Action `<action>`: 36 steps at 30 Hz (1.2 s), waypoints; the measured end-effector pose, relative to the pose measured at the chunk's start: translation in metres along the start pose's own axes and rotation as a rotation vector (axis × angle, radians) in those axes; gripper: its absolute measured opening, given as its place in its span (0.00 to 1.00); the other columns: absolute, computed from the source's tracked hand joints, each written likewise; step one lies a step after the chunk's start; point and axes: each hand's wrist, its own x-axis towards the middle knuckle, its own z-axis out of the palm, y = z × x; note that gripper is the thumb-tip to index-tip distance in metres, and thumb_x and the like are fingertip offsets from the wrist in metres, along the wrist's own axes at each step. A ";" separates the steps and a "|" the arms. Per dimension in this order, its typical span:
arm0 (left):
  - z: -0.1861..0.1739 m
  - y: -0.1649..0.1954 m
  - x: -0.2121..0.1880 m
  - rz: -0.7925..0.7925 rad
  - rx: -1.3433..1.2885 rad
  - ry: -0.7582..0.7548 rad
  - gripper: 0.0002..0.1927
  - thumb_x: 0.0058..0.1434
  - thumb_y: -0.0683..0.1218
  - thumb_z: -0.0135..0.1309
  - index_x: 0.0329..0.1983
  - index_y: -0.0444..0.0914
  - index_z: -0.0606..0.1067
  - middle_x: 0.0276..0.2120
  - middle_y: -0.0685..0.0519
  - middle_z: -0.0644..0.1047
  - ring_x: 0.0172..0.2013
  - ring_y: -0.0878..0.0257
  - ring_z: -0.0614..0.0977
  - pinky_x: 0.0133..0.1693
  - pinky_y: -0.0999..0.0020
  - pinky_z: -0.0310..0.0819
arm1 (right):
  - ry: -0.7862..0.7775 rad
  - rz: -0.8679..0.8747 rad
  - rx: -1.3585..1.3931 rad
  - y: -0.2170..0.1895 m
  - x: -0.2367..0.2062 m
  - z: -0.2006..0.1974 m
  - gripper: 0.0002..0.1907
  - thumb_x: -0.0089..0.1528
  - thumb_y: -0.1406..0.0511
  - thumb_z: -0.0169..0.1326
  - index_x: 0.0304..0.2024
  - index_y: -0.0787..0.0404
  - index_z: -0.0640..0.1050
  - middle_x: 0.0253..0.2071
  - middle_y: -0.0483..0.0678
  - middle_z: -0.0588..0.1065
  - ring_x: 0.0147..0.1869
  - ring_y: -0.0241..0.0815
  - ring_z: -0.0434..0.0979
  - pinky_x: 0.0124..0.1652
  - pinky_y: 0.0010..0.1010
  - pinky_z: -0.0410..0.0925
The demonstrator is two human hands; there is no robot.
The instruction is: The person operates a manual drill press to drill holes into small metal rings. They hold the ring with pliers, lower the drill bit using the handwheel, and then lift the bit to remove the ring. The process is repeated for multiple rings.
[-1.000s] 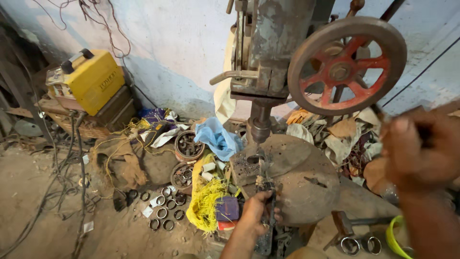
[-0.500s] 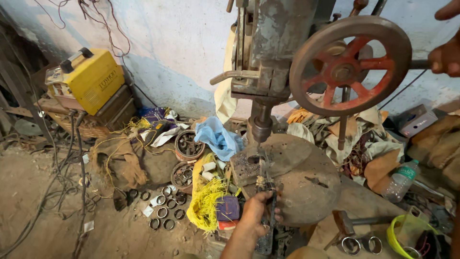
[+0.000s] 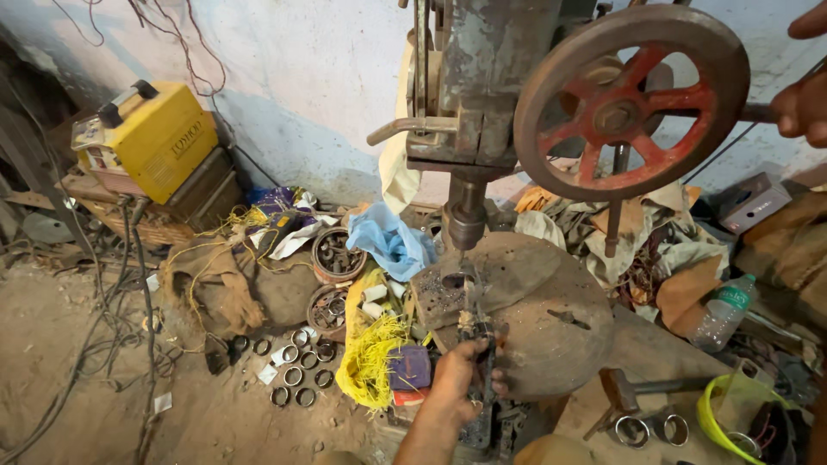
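Note:
A rusty drill press stands in front of me, its chuck and bit point(image 3: 465, 226) pointing down at a round metal table point(image 3: 538, 323). My left hand point(image 3: 457, 383) is closed around a narrow dark metal workpiece point(image 3: 476, 331) held upright on the table's near edge, just below the bit. At the top right, my right hand point(image 3: 805, 96) grips the end of the feed lever point(image 3: 751, 112), which runs to the hub of a large red-spoked handwheel point(image 3: 629, 103). Only part of that hand is in the picture.
A yellow box-shaped machine point(image 3: 155, 138) sits on crates at the left. On the dirt floor lie several metal rings point(image 3: 297, 375), round tins of parts point(image 3: 338, 256), a blue rag point(image 3: 392, 241) and yellow string point(image 3: 370, 353). A hammer point(image 3: 624, 389), plastic bottle point(image 3: 722, 312) and rags lie at the right.
My right hand rose from the lower right to the top right with the feed lever, and the handwheel turned. My left hand stayed on the workpiece.

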 end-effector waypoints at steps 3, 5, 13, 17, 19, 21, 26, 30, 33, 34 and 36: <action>-0.001 0.000 0.000 0.012 -0.005 0.040 0.15 0.66 0.47 0.46 0.50 0.38 0.78 0.31 0.50 0.76 0.24 0.61 0.72 0.24 0.64 0.67 | -0.066 -0.549 -0.308 0.008 0.015 -0.016 0.30 0.66 0.47 0.36 0.54 0.59 0.76 0.43 0.55 0.79 0.45 0.48 0.82 0.59 0.56 0.70; -0.002 -0.001 0.002 0.019 -0.007 0.051 0.15 0.66 0.47 0.46 0.50 0.38 0.78 0.31 0.50 0.77 0.24 0.60 0.72 0.24 0.64 0.67 | 0.068 -1.248 -0.729 0.017 0.028 -0.029 0.21 0.71 0.54 0.39 0.53 0.58 0.76 0.41 0.50 0.79 0.45 0.44 0.83 0.60 0.53 0.70; -0.016 -0.006 0.015 -0.002 -0.029 -0.007 0.13 0.65 0.48 0.48 0.48 0.38 0.77 0.30 0.50 0.76 0.24 0.60 0.73 0.24 0.65 0.68 | 0.275 -1.662 -0.915 0.024 0.050 -0.061 0.12 0.78 0.62 0.43 0.44 0.54 0.78 0.35 0.40 0.76 0.42 0.34 0.82 0.62 0.44 0.71; -0.021 -0.008 0.020 -0.006 -0.034 -0.014 0.13 0.66 0.48 0.48 0.48 0.37 0.77 0.30 0.50 0.76 0.24 0.60 0.72 0.24 0.65 0.68 | 0.602 -1.515 -0.781 0.027 0.048 -0.055 0.12 0.78 0.63 0.44 0.44 0.57 0.77 0.34 0.42 0.75 0.40 0.35 0.80 0.58 0.42 0.71; -0.023 -0.008 0.022 0.004 -0.013 0.020 0.13 0.66 0.48 0.48 0.48 0.37 0.77 0.31 0.51 0.77 0.24 0.60 0.72 0.24 0.65 0.68 | 0.820 -1.407 -0.639 0.029 0.051 -0.053 0.11 0.78 0.63 0.45 0.44 0.58 0.77 0.34 0.43 0.75 0.39 0.35 0.80 0.55 0.41 0.70; -0.024 -0.009 0.024 0.008 -0.015 0.025 0.14 0.66 0.47 0.48 0.49 0.37 0.78 0.31 0.50 0.76 0.24 0.60 0.73 0.24 0.65 0.68 | 1.038 -1.311 -0.459 0.031 0.058 -0.053 0.11 0.78 0.63 0.45 0.44 0.59 0.76 0.33 0.44 0.74 0.38 0.36 0.79 0.53 0.40 0.70; -0.027 -0.009 0.024 0.009 -0.011 0.009 0.14 0.66 0.47 0.48 0.50 0.37 0.78 0.30 0.51 0.76 0.24 0.60 0.73 0.25 0.64 0.69 | 1.366 -1.428 -0.101 0.037 0.080 -0.049 0.11 0.77 0.64 0.46 0.44 0.62 0.75 0.32 0.46 0.74 0.35 0.37 0.76 0.48 0.37 0.69; -0.030 -0.008 0.026 -0.007 -0.034 -0.049 0.14 0.65 0.47 0.47 0.49 0.39 0.77 0.30 0.51 0.76 0.24 0.61 0.72 0.25 0.65 0.68 | 1.446 -1.766 0.075 0.054 0.109 -0.019 0.11 0.77 0.64 0.47 0.44 0.65 0.74 0.31 0.48 0.73 0.32 0.38 0.74 0.43 0.36 0.69; -0.032 -0.007 0.029 0.006 -0.005 -0.029 0.14 0.65 0.48 0.47 0.48 0.39 0.78 0.31 0.51 0.77 0.24 0.61 0.73 0.24 0.65 0.68 | 1.385 -2.033 0.134 0.088 0.153 0.031 0.11 0.77 0.64 0.48 0.44 0.67 0.74 0.30 0.50 0.72 0.30 0.39 0.73 0.40 0.34 0.68; -0.034 -0.008 0.031 0.015 0.018 -0.020 0.14 0.64 0.48 0.48 0.48 0.38 0.78 0.31 0.51 0.78 0.24 0.61 0.73 0.24 0.65 0.68 | 1.350 -2.110 0.119 0.099 0.170 0.044 0.11 0.77 0.64 0.48 0.44 0.67 0.73 0.30 0.50 0.72 0.30 0.39 0.73 0.39 0.34 0.68; -0.036 -0.008 0.035 0.014 0.058 0.076 0.14 0.64 0.48 0.49 0.47 0.37 0.78 0.31 0.51 0.78 0.24 0.60 0.73 0.24 0.64 0.68 | 1.241 -2.258 0.108 0.118 0.199 0.059 0.11 0.77 0.65 0.48 0.45 0.68 0.73 0.30 0.51 0.72 0.28 0.39 0.72 0.37 0.33 0.68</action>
